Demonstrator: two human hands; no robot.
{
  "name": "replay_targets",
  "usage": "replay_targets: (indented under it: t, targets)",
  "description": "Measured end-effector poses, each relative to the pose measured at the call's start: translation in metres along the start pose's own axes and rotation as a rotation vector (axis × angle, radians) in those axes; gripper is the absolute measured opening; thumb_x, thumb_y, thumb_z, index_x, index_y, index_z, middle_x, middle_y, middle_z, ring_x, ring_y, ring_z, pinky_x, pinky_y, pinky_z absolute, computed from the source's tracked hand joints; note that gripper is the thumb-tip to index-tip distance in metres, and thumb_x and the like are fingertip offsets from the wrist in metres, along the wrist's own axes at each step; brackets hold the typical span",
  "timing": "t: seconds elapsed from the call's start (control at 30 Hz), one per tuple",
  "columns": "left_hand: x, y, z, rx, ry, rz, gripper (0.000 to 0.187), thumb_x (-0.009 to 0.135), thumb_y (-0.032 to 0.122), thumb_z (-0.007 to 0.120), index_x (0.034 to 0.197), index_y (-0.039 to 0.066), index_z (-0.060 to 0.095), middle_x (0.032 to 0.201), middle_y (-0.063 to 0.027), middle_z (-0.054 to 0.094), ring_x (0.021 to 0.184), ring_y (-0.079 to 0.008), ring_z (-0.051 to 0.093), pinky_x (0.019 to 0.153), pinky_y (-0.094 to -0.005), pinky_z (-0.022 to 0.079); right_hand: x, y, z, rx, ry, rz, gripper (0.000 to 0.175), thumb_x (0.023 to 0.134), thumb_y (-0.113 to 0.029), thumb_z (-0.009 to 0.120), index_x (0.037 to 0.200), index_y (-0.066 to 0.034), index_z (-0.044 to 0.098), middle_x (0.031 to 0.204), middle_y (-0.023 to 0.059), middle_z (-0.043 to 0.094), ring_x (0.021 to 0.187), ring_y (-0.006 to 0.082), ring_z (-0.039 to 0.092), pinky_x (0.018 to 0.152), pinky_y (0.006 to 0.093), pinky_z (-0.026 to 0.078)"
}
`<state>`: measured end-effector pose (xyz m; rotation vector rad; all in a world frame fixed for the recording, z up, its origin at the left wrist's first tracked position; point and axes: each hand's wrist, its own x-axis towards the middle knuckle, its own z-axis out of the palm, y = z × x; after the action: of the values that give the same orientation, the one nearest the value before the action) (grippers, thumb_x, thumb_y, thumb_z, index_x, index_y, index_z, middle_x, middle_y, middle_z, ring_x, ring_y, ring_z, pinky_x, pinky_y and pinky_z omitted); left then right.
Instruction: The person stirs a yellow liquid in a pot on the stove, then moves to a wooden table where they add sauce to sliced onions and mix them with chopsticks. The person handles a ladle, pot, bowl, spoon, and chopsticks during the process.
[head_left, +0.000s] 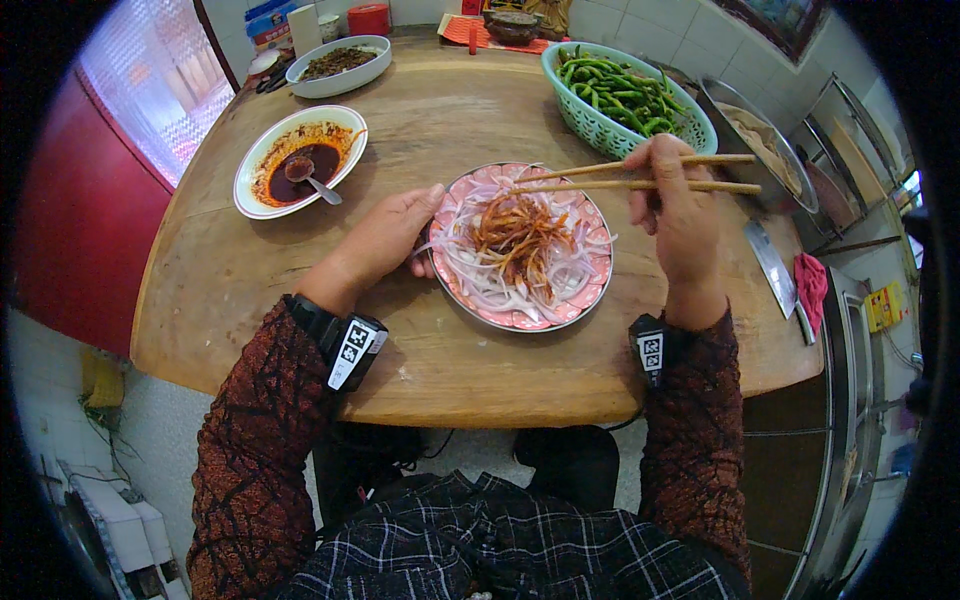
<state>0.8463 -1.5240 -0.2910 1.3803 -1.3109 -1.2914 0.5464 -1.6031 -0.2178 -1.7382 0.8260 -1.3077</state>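
Note:
My left hand (397, 232) grips the left rim of a pink patterned plate (596, 281), thumb on top and fingers partly hidden beneath. Sliced onion (480, 281) covers the plate, with brown sauce-coated strips (521, 232) heaped in the middle. In my right hand (671, 202) is a pair of wooden chopsticks (720, 172), held almost level. Their tips reach over the far edge of the onion; whether they touch it I cannot tell. Up to the left stands a white bowl (251, 161) of dark red sauce (319, 161), with a metal spoon (307, 172) resting in it.
A green plastic basket (592, 131) of green chili peppers (615, 90) stands at the back right, near a metal basin (799, 180). A cleaver (772, 266) lies by a red cloth (810, 281) at the right edge. Back left is an oval dish (379, 56) of dark chopped food.

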Motion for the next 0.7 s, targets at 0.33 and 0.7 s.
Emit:
replay_targets:
  t: [0.33, 0.7]
  targets:
    - [-0.002, 0.003, 0.001, 0.004, 0.024, -0.006, 0.049, 0.114, 0.046, 0.040, 0.105, 0.005, 0.065, 0.074, -0.0020, 0.068, 0.053, -0.0081, 0.059, 0.046, -0.0219, 0.049, -0.002, -0.013, -0.018, -0.008, -0.158, 0.135, 0.042, 0.112, -0.041, 0.046, 0.091, -0.0085, 0.063, 0.057, -0.0025, 0.051, 0.043, 0.0032, 0.041, 0.040, 0.0210, 0.025]
    - [0.001, -0.002, 0.000, -0.024, 0.016, -0.027, 0.049, 0.113, 0.048, 0.041, 0.106, 0.005, 0.065, 0.075, -0.0020, 0.068, 0.053, -0.0081, 0.059, 0.046, -0.0219, 0.049, -0.008, -0.017, -0.019, 0.085, -0.304, 0.156, 0.068, 0.111, -0.063, 0.027, 0.094, -0.0067, 0.062, 0.063, -0.0003, 0.057, 0.049, 0.0043, 0.047, 0.043, 0.0189, 0.030]
